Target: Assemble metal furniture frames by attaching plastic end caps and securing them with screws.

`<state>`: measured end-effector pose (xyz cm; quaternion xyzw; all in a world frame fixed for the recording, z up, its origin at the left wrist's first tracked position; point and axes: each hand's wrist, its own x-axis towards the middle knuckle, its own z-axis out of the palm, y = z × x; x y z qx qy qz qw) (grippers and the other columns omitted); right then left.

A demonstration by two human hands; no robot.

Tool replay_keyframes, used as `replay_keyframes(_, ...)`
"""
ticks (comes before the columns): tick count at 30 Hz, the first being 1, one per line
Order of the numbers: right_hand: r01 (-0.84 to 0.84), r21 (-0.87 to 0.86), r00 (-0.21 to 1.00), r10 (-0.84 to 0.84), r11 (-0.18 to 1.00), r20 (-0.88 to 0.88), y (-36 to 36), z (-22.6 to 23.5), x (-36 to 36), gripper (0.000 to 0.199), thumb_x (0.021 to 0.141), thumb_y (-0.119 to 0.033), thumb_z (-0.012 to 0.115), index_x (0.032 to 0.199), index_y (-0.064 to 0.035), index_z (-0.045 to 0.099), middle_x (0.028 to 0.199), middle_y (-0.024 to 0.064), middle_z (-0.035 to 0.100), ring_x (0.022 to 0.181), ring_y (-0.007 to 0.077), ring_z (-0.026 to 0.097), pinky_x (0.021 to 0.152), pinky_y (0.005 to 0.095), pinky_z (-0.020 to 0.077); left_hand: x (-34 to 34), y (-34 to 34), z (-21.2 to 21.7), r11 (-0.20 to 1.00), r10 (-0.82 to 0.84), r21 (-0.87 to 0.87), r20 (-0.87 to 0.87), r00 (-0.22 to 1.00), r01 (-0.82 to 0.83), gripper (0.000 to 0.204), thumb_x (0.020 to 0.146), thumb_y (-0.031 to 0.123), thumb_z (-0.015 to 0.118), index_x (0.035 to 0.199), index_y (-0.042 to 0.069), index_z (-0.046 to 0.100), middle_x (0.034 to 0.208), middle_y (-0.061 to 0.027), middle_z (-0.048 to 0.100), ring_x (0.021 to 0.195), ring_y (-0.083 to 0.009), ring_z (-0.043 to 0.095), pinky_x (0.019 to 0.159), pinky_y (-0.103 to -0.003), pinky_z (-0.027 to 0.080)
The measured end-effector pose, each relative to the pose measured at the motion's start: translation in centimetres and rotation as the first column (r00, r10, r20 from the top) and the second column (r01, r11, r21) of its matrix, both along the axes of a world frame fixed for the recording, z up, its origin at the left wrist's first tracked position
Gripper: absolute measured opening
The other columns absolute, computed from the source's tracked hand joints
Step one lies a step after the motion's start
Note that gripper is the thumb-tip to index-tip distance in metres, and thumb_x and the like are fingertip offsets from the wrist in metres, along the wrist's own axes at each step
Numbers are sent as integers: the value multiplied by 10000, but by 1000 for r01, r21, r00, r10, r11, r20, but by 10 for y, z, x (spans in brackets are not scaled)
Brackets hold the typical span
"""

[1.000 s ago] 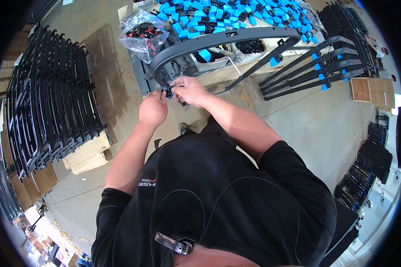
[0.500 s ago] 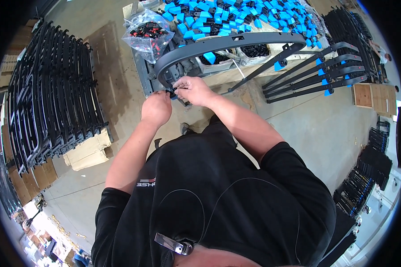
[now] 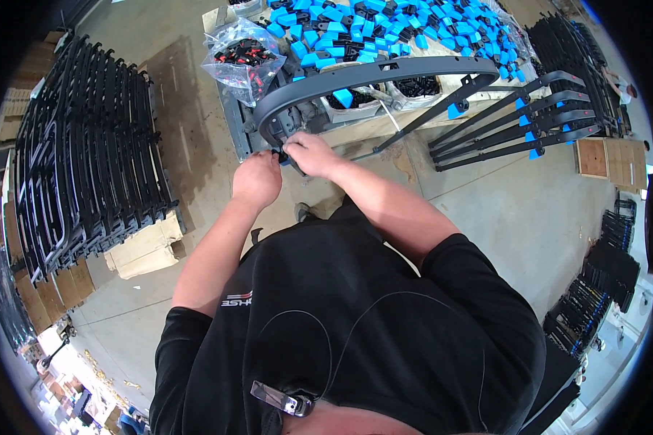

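Observation:
A curved black metal frame (image 3: 370, 72) arches in front of me, one leg running away to the right and its left end coming down by my hands. My left hand (image 3: 257, 179) is closed at that end, pinching something small and dark that its fingers mostly hide. Right beside it, my right hand (image 3: 310, 154) has its fingers curled round the lower end of the frame's left leg. A bit of blue shows between the two hands. On the frame's right leg sits a blue plastic cap (image 3: 456, 110).
Blue-and-black plastic parts (image 3: 392, 29) are heaped on the workbench, with a clear bag of red and black pieces (image 3: 245, 61) at its left. Several similar frames (image 3: 515, 119) stand at the right. A tall stack of black frames (image 3: 87, 152) rises on the left, and a wooden box (image 3: 609, 159) is far right.
My right hand has lowered slightly, its fingers going from spread near the frame's end to curled round it. My left hand has barely moved; the frame's arch sits slightly lower.

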<state>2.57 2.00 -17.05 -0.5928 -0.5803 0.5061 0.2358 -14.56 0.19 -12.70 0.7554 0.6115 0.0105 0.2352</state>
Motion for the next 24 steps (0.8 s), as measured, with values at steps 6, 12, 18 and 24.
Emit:
replay_keyframes(6,-27,-39,992,32,999,119,5,4,-4,468,1002,-372,473,997,28,717,1031,297,692,1041,465,644,928,508,494,4,-2,9,999,21,-38,-28,999,-22,371,1050,269,417,1024,-4,666,1074,-244,694,1024,-403,669,916,-501,532)
replay_keyframes(12,-5,65,988,-5,998,152,-2,-2,-9,496,1005,-395,450,993,28,710,1014,297,695,1029,471,646,927,521,493,6,-2,10,999,25,-39,-44,999,-26,374,1051,274,413,1037,-1,667,1086,-237,697,1021,-404,673,914,-501,536)
replay_keyframes(18,20,95,988,-33,995,148,-4,-1,-11,473,1024,-391,446,1006,16,686,1002,292,693,990,479,650,899,541,494,7,-2,11,1000,13,-18,-56,998,-14,366,1049,272,421,1023,-1,663,1073,-236,698,1014,-405,674,900,-503,540)
replay_keyframes(24,11,107,995,-22,994,102,-4,0,-11,491,1031,-398,419,1000,16,681,1010,298,686,1001,483,640,894,557,482,7,-3,7,1000,-7,19,-67,998,8,348,1045,257,431,1011,0,663,1053,-239,700,1001,-405,676,894,-504,541)
